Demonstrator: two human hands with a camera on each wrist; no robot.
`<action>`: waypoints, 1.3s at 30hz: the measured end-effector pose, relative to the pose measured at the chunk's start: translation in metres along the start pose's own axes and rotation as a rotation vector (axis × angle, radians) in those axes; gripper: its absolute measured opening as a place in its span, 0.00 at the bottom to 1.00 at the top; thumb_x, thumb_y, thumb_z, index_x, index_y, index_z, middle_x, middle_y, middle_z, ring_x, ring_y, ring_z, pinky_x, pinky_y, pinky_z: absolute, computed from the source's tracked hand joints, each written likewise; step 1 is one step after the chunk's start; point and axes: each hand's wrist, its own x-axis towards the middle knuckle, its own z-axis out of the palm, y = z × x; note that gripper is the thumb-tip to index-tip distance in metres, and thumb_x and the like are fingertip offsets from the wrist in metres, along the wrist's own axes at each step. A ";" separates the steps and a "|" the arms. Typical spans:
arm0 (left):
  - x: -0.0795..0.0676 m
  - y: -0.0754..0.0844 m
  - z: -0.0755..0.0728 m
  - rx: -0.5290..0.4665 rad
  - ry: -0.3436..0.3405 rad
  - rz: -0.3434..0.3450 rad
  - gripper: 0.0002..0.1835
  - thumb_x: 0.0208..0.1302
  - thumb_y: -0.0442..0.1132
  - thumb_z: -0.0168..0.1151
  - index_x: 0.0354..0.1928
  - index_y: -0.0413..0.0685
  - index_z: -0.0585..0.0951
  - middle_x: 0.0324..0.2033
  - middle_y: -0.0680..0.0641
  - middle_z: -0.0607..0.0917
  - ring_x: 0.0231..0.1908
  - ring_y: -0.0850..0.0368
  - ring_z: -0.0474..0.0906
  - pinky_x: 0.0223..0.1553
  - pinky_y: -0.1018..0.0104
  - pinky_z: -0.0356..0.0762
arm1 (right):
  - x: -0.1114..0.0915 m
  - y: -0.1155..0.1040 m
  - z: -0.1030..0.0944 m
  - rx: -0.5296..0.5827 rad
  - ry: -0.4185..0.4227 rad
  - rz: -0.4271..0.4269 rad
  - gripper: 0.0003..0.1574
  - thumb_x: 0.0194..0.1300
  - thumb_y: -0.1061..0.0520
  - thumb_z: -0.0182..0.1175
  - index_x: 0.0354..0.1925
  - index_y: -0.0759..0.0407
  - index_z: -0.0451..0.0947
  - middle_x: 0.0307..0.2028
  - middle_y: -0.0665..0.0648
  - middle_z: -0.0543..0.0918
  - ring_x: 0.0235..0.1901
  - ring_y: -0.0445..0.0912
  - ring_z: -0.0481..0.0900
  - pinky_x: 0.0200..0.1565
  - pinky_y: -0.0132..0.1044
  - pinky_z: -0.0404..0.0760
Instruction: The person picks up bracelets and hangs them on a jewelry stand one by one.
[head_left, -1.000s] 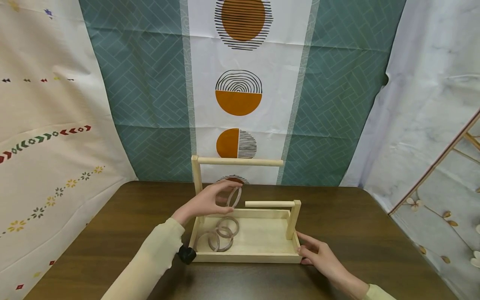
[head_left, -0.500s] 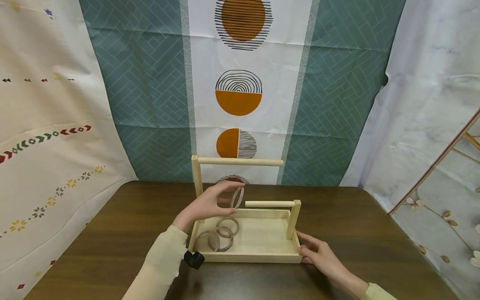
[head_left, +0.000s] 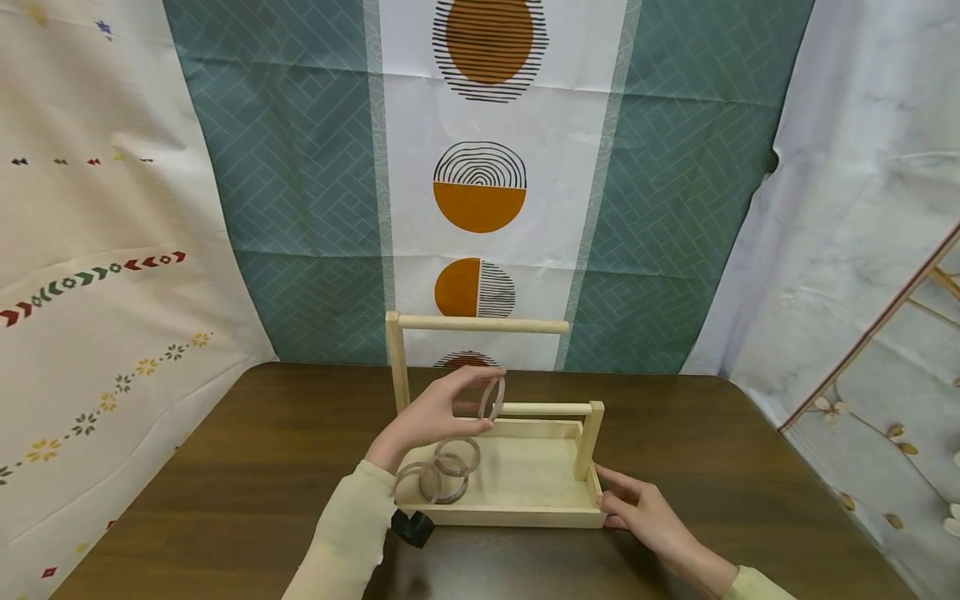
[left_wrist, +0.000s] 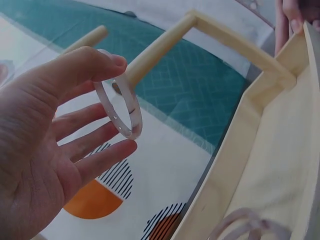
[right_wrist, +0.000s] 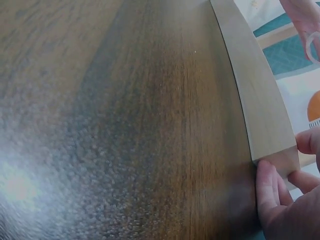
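Note:
My left hand (head_left: 435, 410) pinches a pale, translucent bangle (head_left: 501, 398) between thumb and fingertips, holding it upright above the wooden tray stand (head_left: 525, 518). In the left wrist view the bangle (left_wrist: 137, 117) overlaps the free end of the lower rod (left_wrist: 160, 45). That rod juts left from a short post on the tray's right side. Several more bangles (head_left: 453, 500) lie overlapping in the left part of the tray. My right hand (head_left: 641, 512) grips the tray's front right corner, its thumb and fingers around the corner in the right wrist view.
A longer, higher rod (head_left: 487, 324) runs rightward from a tall post (head_left: 397, 367) at the tray's left. The stand rests on a dark brown table (head_left: 247, 467). Patterned cloths, including a teal and white one (head_left: 660, 208), hang behind and at both sides.
My left hand has moved right with the bangle, from left of the lower rod to its free end. The right hand stays on the tray corner.

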 end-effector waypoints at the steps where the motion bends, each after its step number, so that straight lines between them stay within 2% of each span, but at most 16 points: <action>1: 0.001 0.001 0.002 -0.001 0.000 0.001 0.37 0.59 0.33 0.70 0.71 0.55 0.68 0.67 0.47 0.71 0.67 0.44 0.68 0.58 0.56 0.80 | 0.000 0.000 0.000 0.001 0.000 0.000 0.40 0.69 0.59 0.56 0.73 0.69 0.56 0.44 0.63 0.84 0.43 0.45 0.83 0.42 0.36 0.86; 7: 0.008 0.007 0.009 0.014 0.021 -0.002 0.37 0.59 0.33 0.71 0.70 0.55 0.69 0.67 0.48 0.72 0.68 0.46 0.69 0.58 0.60 0.80 | -0.001 0.000 0.000 0.010 0.000 -0.007 0.40 0.70 0.58 0.57 0.73 0.70 0.56 0.45 0.64 0.84 0.43 0.46 0.83 0.43 0.37 0.86; 13: 0.016 0.011 0.014 0.049 0.038 0.005 0.37 0.58 0.35 0.73 0.69 0.55 0.70 0.65 0.50 0.74 0.67 0.47 0.70 0.61 0.58 0.78 | 0.000 -0.001 0.000 0.016 0.001 -0.011 0.40 0.68 0.60 0.57 0.73 0.70 0.56 0.44 0.64 0.84 0.42 0.46 0.83 0.43 0.36 0.86; 18: 0.024 0.015 0.018 0.043 0.031 0.032 0.36 0.56 0.35 0.73 0.68 0.51 0.71 0.65 0.45 0.75 0.67 0.45 0.71 0.62 0.57 0.76 | 0.000 -0.001 -0.001 0.013 -0.006 -0.016 0.40 0.69 0.59 0.56 0.73 0.70 0.56 0.44 0.63 0.84 0.41 0.45 0.83 0.43 0.36 0.86; 23: 0.029 0.020 0.023 0.064 0.023 0.018 0.35 0.56 0.34 0.74 0.67 0.51 0.72 0.64 0.42 0.74 0.65 0.43 0.73 0.61 0.58 0.77 | -0.001 -0.001 0.000 0.008 -0.005 -0.013 0.40 0.68 0.59 0.56 0.73 0.70 0.56 0.43 0.63 0.84 0.41 0.45 0.83 0.43 0.36 0.86; 32: 0.043 0.027 0.032 0.249 0.008 0.107 0.35 0.54 0.39 0.76 0.65 0.53 0.74 0.59 0.44 0.78 0.59 0.50 0.77 0.60 0.55 0.78 | -0.001 -0.001 0.001 0.014 -0.006 -0.013 0.40 0.68 0.60 0.56 0.73 0.71 0.55 0.43 0.63 0.84 0.41 0.45 0.83 0.43 0.36 0.86; 39: 0.053 0.033 0.039 0.351 -0.044 0.096 0.36 0.54 0.43 0.76 0.66 0.56 0.74 0.60 0.50 0.79 0.61 0.55 0.75 0.63 0.60 0.75 | -0.001 -0.002 0.001 0.005 0.005 -0.012 0.40 0.68 0.60 0.56 0.73 0.71 0.56 0.43 0.63 0.84 0.41 0.44 0.83 0.43 0.36 0.86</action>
